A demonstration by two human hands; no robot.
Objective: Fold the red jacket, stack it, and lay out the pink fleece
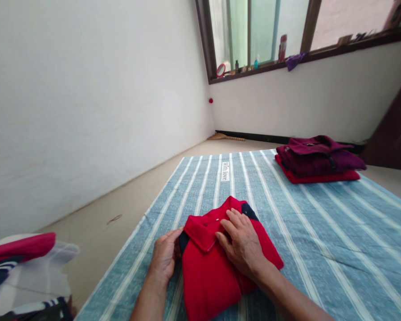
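Note:
A red collared shirt (209,276) with dark navy shoulder patches lies folded on the striped bedsheet (147,258), collar away from me. At its left shoulder, my left hand (165,254) pinches the edge, with the fingertips partly hidden by the cloth. My right hand (242,240) rests on the upper right of the shirt beside the collar, palm down and fingers spread.
Folded maroon and red clothes (321,156) are stacked at the far right of the bed. At lower left, more clothes (20,249) lie by a translucent white bag (53,272). A white wall (87,111) runs along the left; bottles and a round mirror (221,70) line the windowsill.

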